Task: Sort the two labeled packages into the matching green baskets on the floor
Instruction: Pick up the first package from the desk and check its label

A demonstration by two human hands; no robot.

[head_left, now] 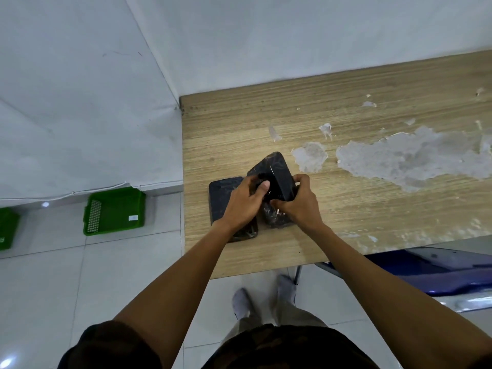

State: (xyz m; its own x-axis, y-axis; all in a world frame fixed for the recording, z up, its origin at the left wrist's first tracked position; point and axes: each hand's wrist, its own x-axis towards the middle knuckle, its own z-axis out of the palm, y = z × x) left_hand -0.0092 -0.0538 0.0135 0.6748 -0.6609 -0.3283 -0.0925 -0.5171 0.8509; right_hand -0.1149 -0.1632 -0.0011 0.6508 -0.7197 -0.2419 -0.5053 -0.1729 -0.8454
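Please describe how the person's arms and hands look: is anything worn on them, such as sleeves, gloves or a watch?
Both arms are bare from the upper arm down. The left hand and right hand wear no gloves, and no rings, watch or bracelet show. Dark short sleeves end above the elbows. The fingers have short nails.

A bare indoor workroom, more makeshift sorting station than home or shop. White sheeting [80, 89] hangs as a backdrop down to a pale tiled floor [53, 288], its lower edge creased and loose. A worn wooden table [346, 209] stands against it, the veneer peeled away in large grey patches [412, 158]. Two green plastic baskets [114, 210] sit on the tiles by the sheeting, one bearing a small white label [133, 217]. A blue chair seat [426, 270] shows beneath the table's near edge.
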